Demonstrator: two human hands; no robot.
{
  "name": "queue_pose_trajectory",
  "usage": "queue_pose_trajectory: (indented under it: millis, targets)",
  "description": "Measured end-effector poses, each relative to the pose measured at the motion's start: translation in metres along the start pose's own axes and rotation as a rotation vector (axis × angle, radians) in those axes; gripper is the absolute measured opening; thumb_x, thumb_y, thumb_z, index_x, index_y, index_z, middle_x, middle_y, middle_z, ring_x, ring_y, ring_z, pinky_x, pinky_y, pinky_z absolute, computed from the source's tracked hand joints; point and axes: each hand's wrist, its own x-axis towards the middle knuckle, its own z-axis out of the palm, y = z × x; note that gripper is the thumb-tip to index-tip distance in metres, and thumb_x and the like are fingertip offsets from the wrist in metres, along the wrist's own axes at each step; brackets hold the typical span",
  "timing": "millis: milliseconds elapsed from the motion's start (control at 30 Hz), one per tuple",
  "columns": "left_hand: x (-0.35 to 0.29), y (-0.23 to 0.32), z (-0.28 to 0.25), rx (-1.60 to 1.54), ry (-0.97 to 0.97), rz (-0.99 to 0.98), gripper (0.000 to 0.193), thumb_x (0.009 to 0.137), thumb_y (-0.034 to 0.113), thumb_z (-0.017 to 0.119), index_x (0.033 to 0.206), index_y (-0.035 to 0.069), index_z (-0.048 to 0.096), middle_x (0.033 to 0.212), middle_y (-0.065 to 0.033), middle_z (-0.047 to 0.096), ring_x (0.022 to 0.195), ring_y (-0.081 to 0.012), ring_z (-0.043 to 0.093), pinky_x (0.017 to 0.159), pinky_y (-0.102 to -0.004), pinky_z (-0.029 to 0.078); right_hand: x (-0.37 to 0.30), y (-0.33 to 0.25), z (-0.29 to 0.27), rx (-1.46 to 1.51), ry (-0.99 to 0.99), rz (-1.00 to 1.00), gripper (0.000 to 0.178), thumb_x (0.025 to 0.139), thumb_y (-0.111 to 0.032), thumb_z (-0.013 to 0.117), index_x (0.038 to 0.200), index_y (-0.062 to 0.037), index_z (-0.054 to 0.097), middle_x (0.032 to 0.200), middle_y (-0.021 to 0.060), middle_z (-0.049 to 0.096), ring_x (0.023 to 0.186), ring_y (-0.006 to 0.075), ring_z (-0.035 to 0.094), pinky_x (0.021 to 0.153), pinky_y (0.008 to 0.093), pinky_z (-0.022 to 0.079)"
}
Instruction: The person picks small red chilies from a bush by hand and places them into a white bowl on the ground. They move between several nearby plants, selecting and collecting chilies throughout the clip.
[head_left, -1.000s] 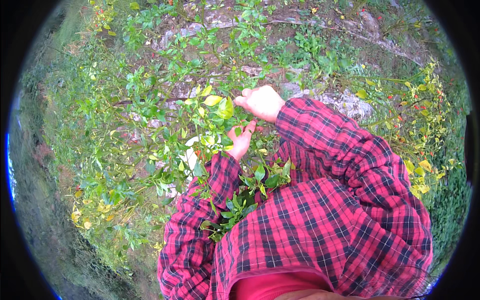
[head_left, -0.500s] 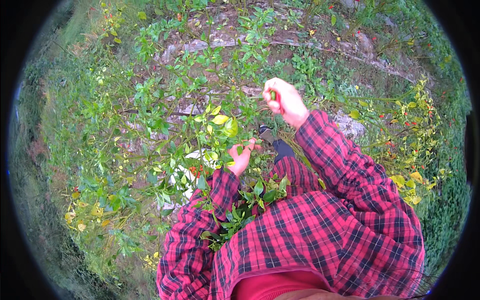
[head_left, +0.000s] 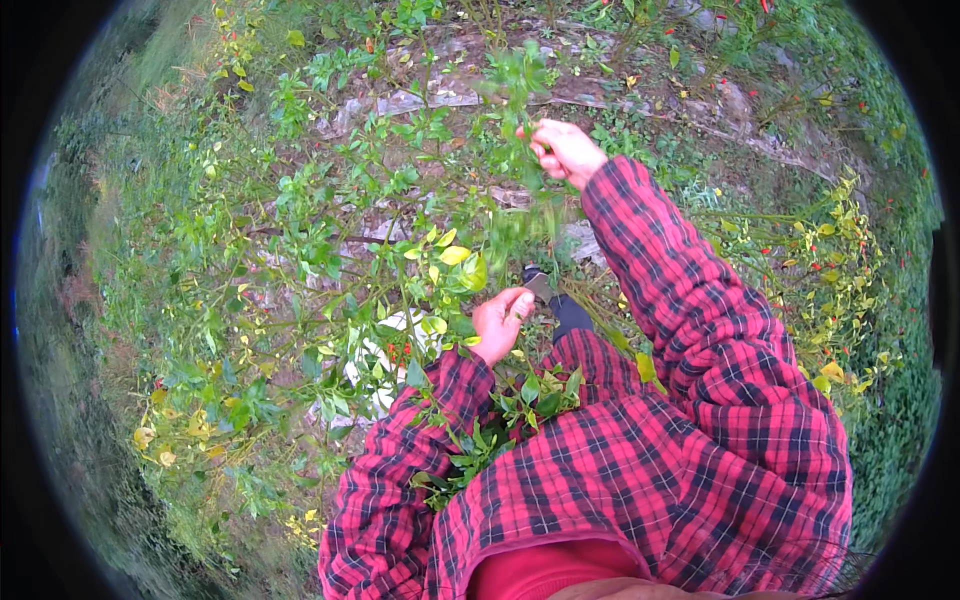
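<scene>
My right hand [head_left: 565, 152] is reached out ahead with its fingers closed, right beside a leafy green chili branch [head_left: 518, 75] that is smeared by motion. A small green thing shows at its fingers, too small to name. Nearer my body, my left hand [head_left: 503, 322] has its thumb and fingers pressed together; what they hold, if anything, is hidden. Yellow-green leaves [head_left: 455, 256] hang just beyond it. To its left, partly behind foliage, is a white bag or container [head_left: 383, 400] with red chilies [head_left: 400, 352] showing at it.
Chili plants [head_left: 300, 220] spread across the left and front. More plants with yellowing leaves and red chilies [head_left: 825, 265] grow on the right. Pale sheeting [head_left: 460, 98] lies over the soil ahead. My dark shoe [head_left: 537, 282] stands below my hands. Leafy sprigs [head_left: 545, 395] press against my shirt.
My right hand has moved up and slightly left to the leafy branch, which now shakes. My left hand has risen a little to the right, clearer of the leaves.
</scene>
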Motion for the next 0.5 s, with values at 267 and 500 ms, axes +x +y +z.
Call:
queue_pose_trajectory:
  millis: [267, 500]
  targets:
    - [0.016, 0.015, -0.003, -0.006, 0.231, 0.220, 0.032, 0.085, 0.018, 0.053, 0.115, 0.005, 0.049, 0.095, -0.0080, 0.062, 0.076, -0.0120, 0.060, 0.067, -0.0256, 0.048, -0.081, 0.105, 0.011, 0.344, 0.015, 0.014, 0.013, 0.088, -0.016, 0.041, 0.101, -0.0146, 0.046, 0.072, -0.0014, 0.044, 0.044, 0.0050, 0.031, 0.038, 0.0186, 0.023]
    - [0.042, 0.035, 0.002, 0.239, 0.101, 0.318, 0.041, 0.081, 0.012, 0.056, 0.121, 0.006, 0.045, 0.118, -0.0143, 0.047, 0.088, -0.0212, 0.057, 0.075, -0.0312, 0.046, -0.101, 0.153, 0.004, 1.017, 0.033, 0.061, 0.015, 0.091, -0.019, 0.040, 0.105, -0.0165, 0.043, 0.073, 0.0009, 0.042, 0.049, 0.0061, 0.031, 0.041, 0.0199, 0.025]
